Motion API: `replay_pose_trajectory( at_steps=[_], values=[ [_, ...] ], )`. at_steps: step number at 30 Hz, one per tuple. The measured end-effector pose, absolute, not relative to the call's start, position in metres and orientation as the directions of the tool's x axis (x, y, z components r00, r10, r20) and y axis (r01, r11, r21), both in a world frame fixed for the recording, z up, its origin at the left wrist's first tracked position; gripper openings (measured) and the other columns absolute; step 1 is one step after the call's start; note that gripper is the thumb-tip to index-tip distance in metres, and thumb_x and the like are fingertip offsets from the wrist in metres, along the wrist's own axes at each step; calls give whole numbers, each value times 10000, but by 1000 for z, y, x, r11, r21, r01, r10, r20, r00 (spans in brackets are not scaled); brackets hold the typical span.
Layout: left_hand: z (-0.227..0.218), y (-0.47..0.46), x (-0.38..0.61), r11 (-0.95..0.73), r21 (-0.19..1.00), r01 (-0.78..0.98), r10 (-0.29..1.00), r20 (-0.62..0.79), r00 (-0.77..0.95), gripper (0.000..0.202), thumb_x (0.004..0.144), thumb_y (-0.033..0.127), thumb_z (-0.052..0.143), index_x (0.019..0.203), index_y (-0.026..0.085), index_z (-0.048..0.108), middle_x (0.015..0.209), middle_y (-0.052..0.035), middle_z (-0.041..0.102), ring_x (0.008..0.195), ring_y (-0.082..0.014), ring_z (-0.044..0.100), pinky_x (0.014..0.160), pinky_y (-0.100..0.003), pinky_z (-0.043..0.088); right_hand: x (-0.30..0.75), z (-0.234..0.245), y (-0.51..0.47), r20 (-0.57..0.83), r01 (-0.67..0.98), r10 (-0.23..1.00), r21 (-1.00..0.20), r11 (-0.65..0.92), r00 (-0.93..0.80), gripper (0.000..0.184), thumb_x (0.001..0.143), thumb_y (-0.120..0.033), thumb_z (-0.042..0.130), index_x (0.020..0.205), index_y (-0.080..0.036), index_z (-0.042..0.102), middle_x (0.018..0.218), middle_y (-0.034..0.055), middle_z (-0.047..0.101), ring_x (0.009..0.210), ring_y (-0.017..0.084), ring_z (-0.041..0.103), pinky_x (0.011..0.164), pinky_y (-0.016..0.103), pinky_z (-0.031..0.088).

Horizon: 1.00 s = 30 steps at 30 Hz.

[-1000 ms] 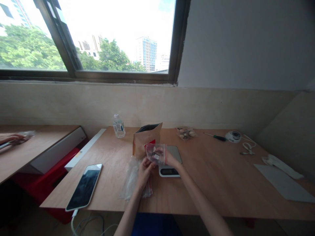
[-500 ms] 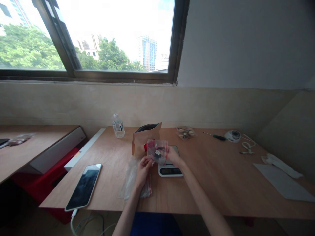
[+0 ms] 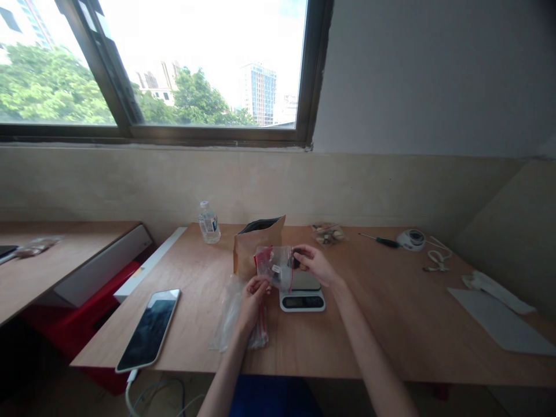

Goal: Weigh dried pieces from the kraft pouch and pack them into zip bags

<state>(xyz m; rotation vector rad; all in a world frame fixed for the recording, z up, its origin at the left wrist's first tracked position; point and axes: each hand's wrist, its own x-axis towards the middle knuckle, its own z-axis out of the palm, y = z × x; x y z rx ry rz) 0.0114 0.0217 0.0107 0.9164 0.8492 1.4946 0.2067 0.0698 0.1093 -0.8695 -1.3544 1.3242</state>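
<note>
My left hand (image 3: 258, 288) pinches the lower edge of a clear zip bag (image 3: 278, 267) with a red seal strip, its mouth turned to the right. A small white label shows in the bag. Just right of the mouth, my right hand (image 3: 316, 264) is closed on a small dark piece (image 3: 296, 259) whose kind I cannot make out. Below the hands a white kitchen scale (image 3: 303, 302) lies on the table, its plate partly covered by the bag. Behind the bag stands an open brown paper pouch (image 3: 257, 243). More clear zip bags (image 3: 228, 317) lie under my left wrist.
On the left are a phone (image 3: 149, 330) with a cable and a water bottle (image 3: 209, 223). Farther back lies a bag of pale brown pieces (image 3: 327, 234). To the right are a screwdriver (image 3: 386, 243), a dome camera (image 3: 410, 240), a white cable (image 3: 438, 260) and a grey sheet (image 3: 499, 324).
My right hand has drawn back from the bag to the right, with a dark piece now in its fingers. The left hand stays at the bag's edge.
</note>
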Motion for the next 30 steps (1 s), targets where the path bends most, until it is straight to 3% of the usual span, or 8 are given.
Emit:
replay_pose_trajectory(
  at_steps=[3, 6, 10, 15, 18, 22, 25, 30],
  values=[
    [11, 21, 12, -105, 894, -436, 994, 80, -74, 187, 687, 326, 705, 824, 204, 669, 794, -5, 664, 660, -118, 565, 634, -218, 430, 216, 139, 82, 311, -79, 939, -950, 302, -150, 292, 673, -390, 732, 874, -189, 664, 863, 19, 671, 800, 136, 617, 757, 261, 483],
    [11, 22, 12, -91, 899, -428, 995, 63, -78, 214, 676, 334, 712, 835, 198, 667, 811, -17, 669, 657, -123, 568, 638, -225, 434, 205, 177, 98, 484, -114, 875, -870, 479, -21, 273, 713, -399, 700, 910, -220, 639, 886, 1, 660, 834, 126, 612, 784, 251, 474],
    [11, 21, 11, -82, 907, -413, 996, 58, -72, 179, 694, 327, 696, 825, 209, 662, 794, -4, 660, 640, -117, 549, 630, -219, 425, 164, 213, 119, 637, -188, 763, -767, 613, -113, 250, 721, -397, 695, 897, -228, 640, 915, 5, 661, 857, 134, 613, 807, 258, 475],
    [13, 20, 12, -100, 916, -388, 994, 75, -80, 177, 699, 338, 685, 819, 211, 659, 775, -2, 649, 649, -123, 545, 633, -221, 421, 127, 208, 131, 572, -104, 703, -801, 589, -422, 229, 717, -384, 684, 847, -197, 667, 838, 9, 679, 796, 144, 621, 759, 274, 492],
    [14, 20, 13, -100, 915, -391, 994, 78, -72, 185, 700, 337, 685, 817, 196, 661, 788, -14, 650, 659, -126, 547, 630, -221, 422, 123, 197, 126, 540, -31, 670, -789, 613, -509, 179, 746, -313, 648, 867, -185, 680, 913, 30, 694, 886, 161, 627, 836, 307, 485],
    [16, 20, 14, -78, 914, -399, 997, 64, -49, 197, 700, 342, 685, 816, 185, 660, 797, -23, 655, 652, -127, 545, 625, -225, 422, 125, 192, 120, 551, -6, 646, -763, 647, -528, 183, 776, -207, 567, 916, -195, 685, 1026, 40, 691, 987, 169, 625, 915, 336, 467],
    [17, 19, 14, -73, 913, -402, 997, 55, -57, 198, 689, 349, 693, 800, 189, 656, 785, -18, 661, 636, -127, 549, 624, -229, 423, 124, 195, 118, 561, 57, 623, -717, 695, -545, 292, 788, -118, 447, 905, -211, 698, 1047, 23, 690, 1041, 162, 611, 965, 347, 435],
    [17, 19, 13, -70, 929, -365, 996, 45, -75, 234, 678, 369, 697, 811, 183, 647, 762, -25, 656, 645, -139, 561, 627, -236, 431, 122, 191, 100, 675, 252, 600, -548, 797, -429, 374, 786, -66, 402, 971, -238, 677, 1133, 19, 638, 1154, 169, 521, 1024, 361, 368]
  ],
)
